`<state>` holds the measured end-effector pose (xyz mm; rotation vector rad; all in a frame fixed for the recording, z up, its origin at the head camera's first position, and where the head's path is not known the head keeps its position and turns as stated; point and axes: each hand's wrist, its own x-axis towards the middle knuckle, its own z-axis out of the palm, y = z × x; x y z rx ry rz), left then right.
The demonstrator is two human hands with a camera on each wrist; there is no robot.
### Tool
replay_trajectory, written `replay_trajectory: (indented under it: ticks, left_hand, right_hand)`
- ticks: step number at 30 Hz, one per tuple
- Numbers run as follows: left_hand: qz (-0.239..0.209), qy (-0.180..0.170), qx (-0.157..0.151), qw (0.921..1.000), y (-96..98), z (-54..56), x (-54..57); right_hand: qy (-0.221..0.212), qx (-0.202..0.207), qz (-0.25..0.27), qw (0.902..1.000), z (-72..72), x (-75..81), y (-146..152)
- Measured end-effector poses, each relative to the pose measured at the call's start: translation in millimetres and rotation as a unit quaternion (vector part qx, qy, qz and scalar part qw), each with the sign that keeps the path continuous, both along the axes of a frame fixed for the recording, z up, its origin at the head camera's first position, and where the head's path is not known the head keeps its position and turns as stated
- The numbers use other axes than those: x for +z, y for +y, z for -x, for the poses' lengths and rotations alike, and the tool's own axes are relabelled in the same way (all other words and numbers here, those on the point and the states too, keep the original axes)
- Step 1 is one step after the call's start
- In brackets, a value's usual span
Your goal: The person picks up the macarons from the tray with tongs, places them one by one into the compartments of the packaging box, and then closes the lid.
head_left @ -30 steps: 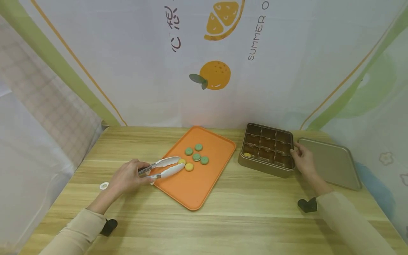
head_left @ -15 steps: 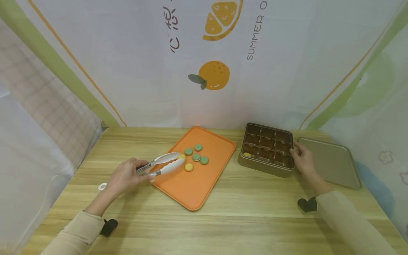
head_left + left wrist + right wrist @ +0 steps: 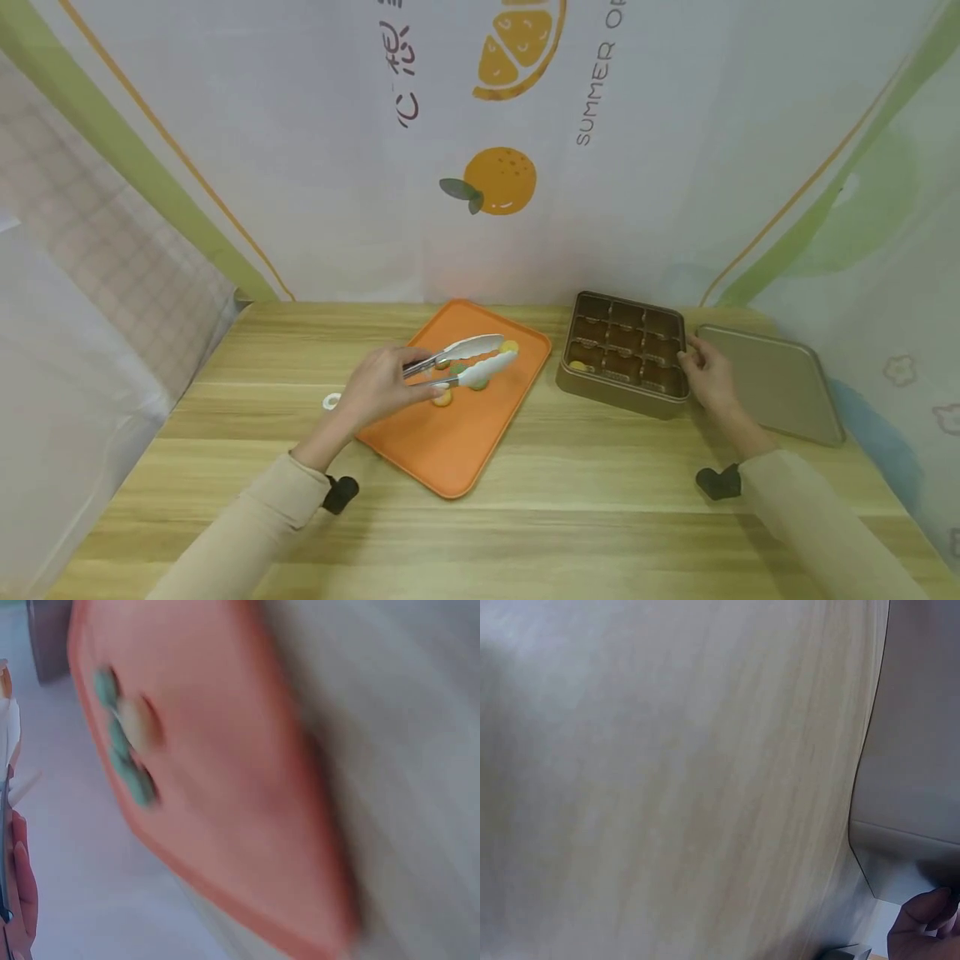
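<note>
- Head view: the left hand (image 3: 378,387) grasps the tongs (image 3: 487,369), with the thumb on one arm and the fingers on the other. Between the white tips sits a yellow piece (image 3: 508,347), small and round, over the far right part of the orange tray (image 3: 442,454). Below the tongs, partly hidden by them, green pieces (image 3: 478,385) lie on the tray, with a second yellow piece (image 3: 442,397) near them. A white ring (image 3: 332,402) shows just beside the left wrist.
- Same view, right side: the right hand (image 3: 711,379) touches the right side of the brown box (image 3: 622,398); whether it clasps the wall or merely rests against it, I cannot tell. The box has nine compartments, and another yellow piece (image 3: 577,366) lies in the near left one. A flat lid (image 3: 776,383) lies to the right of the box on the wooden table (image 3: 585,500). Behind hangs a pale cloth (image 3: 337,208) printed with oranges.
- Left wrist view: the picture is blurred. The hand and tongs show at the left edge, with a yellowish bit at the tips; green pieces and one yellow piece lie close together on the tray.
- Right wrist view: the thumb and bent fingers meet the box wall at the lower right corner, and wood grain fills most of the rest.
</note>
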<state>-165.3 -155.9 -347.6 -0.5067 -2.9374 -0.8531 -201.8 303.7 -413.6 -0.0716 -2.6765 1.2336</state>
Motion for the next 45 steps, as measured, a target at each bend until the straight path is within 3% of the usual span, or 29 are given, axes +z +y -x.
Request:
replay_trajectory:
  ticks: [5, 9, 16, 24, 31, 36, 45]
  left_hand:
    - [-0.006, -0.013, -0.025, 0.9996, 50.6, 12.9, 1.4]
    - [0.008, -0.003, -0.052, 0.9986, 87.4, 22.1, -0.4]
    - [0.042, 0.016, -0.093, 0.9947, 131.5, 34.3, -4.8]
    - [0.089, 0.005, -0.085, 0.9924, 156.4, 40.3, -0.7]
    - [0.12, -0.017, -0.068, 0.9902, 173.4, 40.4, 13.9]
    - [0.144, -0.032, -0.064, 0.9869, 182.1, 41.0, 22.5]
    - [0.176, -0.03, -0.065, 0.9817, 189.7, 41.8, 27.3]
  right_hand:
    - [0.009, 0.0, 0.006, 0.9999, 0.8, -2.8, 0.7]
    - [0.019, -0.006, 0.006, 0.9998, 2.6, -3.9, 1.3]
    - [0.01, -0.015, 0.008, 0.9998, 4.5, -3.9, 1.6]
    - [0.016, -0.013, 0.009, 0.9997, 5.0, -4.3, 0.1]
    - [0.011, -0.011, 0.016, 0.9998, 4.1, -6.4, 2.3]
    - [-0.003, -0.008, 0.023, 0.9997, 2.7, -5.7, 1.4]
    - [-0.004, -0.003, 0.024, 0.9997, 2.0, -4.1, 0.9]
